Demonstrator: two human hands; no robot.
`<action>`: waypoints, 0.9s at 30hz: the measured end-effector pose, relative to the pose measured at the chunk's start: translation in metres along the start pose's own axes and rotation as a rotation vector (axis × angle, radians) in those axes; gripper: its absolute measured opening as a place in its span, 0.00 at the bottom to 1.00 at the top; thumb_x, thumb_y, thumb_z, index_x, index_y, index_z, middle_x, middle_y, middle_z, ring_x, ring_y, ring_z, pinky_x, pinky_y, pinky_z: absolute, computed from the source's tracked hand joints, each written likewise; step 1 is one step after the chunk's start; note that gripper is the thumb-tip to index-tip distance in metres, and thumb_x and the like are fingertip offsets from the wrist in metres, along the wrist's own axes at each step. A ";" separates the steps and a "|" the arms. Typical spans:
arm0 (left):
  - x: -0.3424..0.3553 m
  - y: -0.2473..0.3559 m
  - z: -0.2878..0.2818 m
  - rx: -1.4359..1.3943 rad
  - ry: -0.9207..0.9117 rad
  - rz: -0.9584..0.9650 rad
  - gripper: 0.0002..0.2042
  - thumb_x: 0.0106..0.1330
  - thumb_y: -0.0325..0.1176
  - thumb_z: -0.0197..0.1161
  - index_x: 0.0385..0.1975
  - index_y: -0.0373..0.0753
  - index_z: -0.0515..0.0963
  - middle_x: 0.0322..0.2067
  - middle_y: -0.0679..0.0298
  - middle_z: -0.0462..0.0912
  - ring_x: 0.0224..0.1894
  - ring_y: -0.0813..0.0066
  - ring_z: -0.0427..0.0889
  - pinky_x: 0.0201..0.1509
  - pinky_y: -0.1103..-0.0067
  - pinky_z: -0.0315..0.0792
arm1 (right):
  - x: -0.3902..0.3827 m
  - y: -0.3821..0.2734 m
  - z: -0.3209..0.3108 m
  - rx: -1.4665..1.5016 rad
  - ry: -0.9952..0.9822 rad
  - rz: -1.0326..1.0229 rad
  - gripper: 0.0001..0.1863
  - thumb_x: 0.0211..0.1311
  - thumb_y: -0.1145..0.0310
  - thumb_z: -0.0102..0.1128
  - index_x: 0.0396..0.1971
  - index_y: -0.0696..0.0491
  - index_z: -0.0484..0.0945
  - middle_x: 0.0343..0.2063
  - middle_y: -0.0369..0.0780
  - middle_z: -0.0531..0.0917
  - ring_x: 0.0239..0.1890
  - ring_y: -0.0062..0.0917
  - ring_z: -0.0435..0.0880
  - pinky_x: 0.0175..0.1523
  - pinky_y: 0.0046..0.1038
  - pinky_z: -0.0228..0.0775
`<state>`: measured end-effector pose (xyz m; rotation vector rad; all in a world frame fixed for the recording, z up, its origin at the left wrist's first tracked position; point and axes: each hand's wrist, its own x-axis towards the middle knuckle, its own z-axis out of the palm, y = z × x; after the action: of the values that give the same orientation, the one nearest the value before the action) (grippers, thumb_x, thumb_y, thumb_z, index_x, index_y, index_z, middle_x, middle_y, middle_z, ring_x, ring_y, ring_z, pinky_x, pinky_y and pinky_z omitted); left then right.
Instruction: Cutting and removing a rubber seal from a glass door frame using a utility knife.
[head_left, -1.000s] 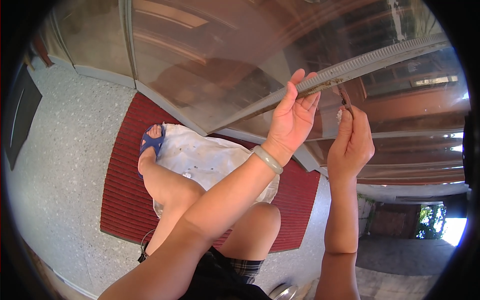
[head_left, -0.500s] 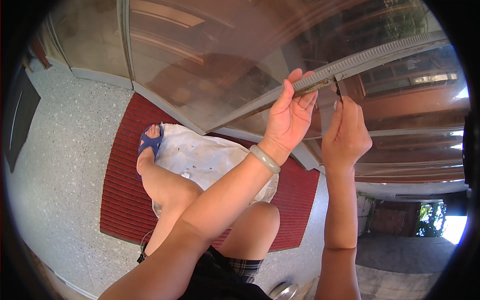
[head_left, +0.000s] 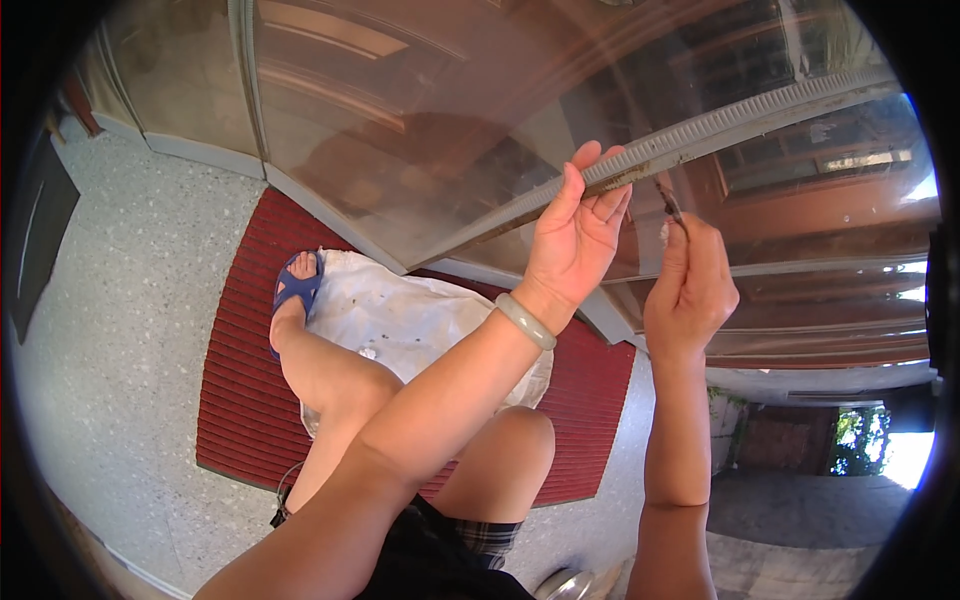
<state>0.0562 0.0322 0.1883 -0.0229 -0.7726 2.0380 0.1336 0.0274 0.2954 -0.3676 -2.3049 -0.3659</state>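
Note:
My left hand (head_left: pixel 580 235), with a pale bangle (head_left: pixel 525 321) on its wrist, is cupped palm up against the ribbed grey metal frame (head_left: pixel 700 135) of a glass door. Its fingers are apart and touch the worn, brownish edge of that frame; part of them is hidden. To its right, my right hand (head_left: pixel 690 285) is closed, pinching a thin dark strip (head_left: pixel 669 203) between thumb and fingers. The strip's tip points up toward the frame and stands a little apart from it. A small white bit (head_left: pixel 665 232) shows by the thumb; what it is I cannot make out.
Behind the glass is a reddish-brown panelled door (head_left: pixel 330 95). Below my arms, a stained white cloth (head_left: pixel 410 300) lies on a red ribbed mat (head_left: pixel 250 400), with my sandalled foot (head_left: pixel 297 285) at its edge. Speckled floor (head_left: pixel 120 400) surrounds the mat. A dark mat (head_left: pixel 45 235) lies far left.
My right hand has drawn slightly down and away from the frame edge, with the dark strip still pinched in it. My left hand stays at nearly the same place.

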 end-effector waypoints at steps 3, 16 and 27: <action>0.000 0.004 -0.002 -0.012 -0.021 -0.004 0.15 0.72 0.41 0.53 0.54 0.42 0.72 0.54 0.58 0.77 0.53 0.67 0.80 0.65 0.72 0.67 | 0.016 0.007 -0.008 -0.094 0.044 -0.037 0.03 0.62 0.77 0.58 0.34 0.57 0.79 0.25 0.42 0.79 0.21 0.32 0.77 0.25 0.27 0.68; 0.000 0.004 -0.001 0.020 -0.025 -0.003 0.16 0.71 0.41 0.55 0.55 0.42 0.71 0.55 0.60 0.76 0.53 0.69 0.80 0.65 0.74 0.67 | 0.009 0.005 -0.009 -0.014 -0.240 -0.038 0.02 0.61 0.76 0.58 0.33 0.57 0.78 0.24 0.41 0.78 0.22 0.32 0.77 0.28 0.27 0.68; 0.003 0.006 -0.005 0.016 -0.075 -0.019 0.14 0.71 0.40 0.53 0.52 0.44 0.75 0.56 0.62 0.77 0.57 0.67 0.77 0.69 0.70 0.62 | 0.003 0.009 -0.006 0.115 -0.006 0.122 0.03 0.63 0.75 0.56 0.34 0.56 0.78 0.25 0.41 0.79 0.23 0.30 0.78 0.28 0.25 0.69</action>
<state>0.0517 0.0350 0.1816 0.0705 -0.7999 2.0367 0.1383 0.0341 0.3030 -0.4495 -2.2847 -0.1708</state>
